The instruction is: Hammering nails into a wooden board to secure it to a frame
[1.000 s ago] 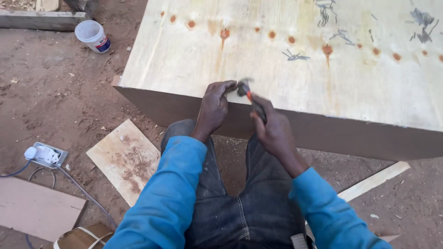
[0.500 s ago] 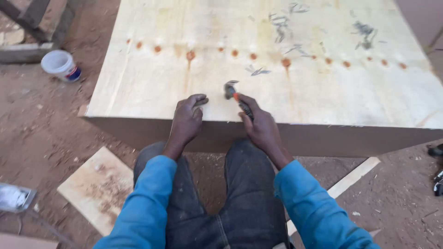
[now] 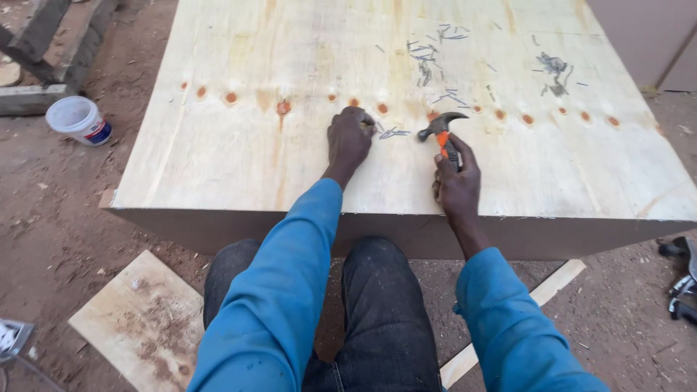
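While the blue sleeves point(image 3: 276, 305) and dark trousers point(image 3: 377, 319) fill the bottom middle of the frame, a scrap of stained plywood point(image 3: 141, 319) lies on the dirt at lower left and a pale wooden strip point(image 3: 523, 312) runs out from under the right sleeve at lower right. Just above the knees stands the brown front edge of a large box point(image 3: 218, 229), topped by a wide plywood sheet point(image 3: 218, 160) that takes up most of the upper frame.

Right of centre, the right hand point(image 3: 456, 185) rests on the sheet near its front edge, fingers closed around the orange-and-black handle of a claw hammer point(image 3: 443, 131), whose dark head points up and to the left, just above the sheet. Further up and left of centre, the left hand point(image 3: 348, 138) lies palm down on the sheet with fingers curled, their tips at a small cluster of nails point(image 3: 392, 133) (whether a nail is pinched between them cannot be told). That cluster sits between the left hand and the hammer head.

A row of rust-coloured spots point(image 3: 282, 107) crosses the sheet just beyond both hands. More loose nails point(image 3: 428, 62) are scattered higher up, at top centre and upper right. At the left edge a white plastic tub point(image 3: 78, 120) stands on the ground beside grey timber point(image 3: 43, 58); dark metal tools point(image 3: 682, 287) show at the right edge.
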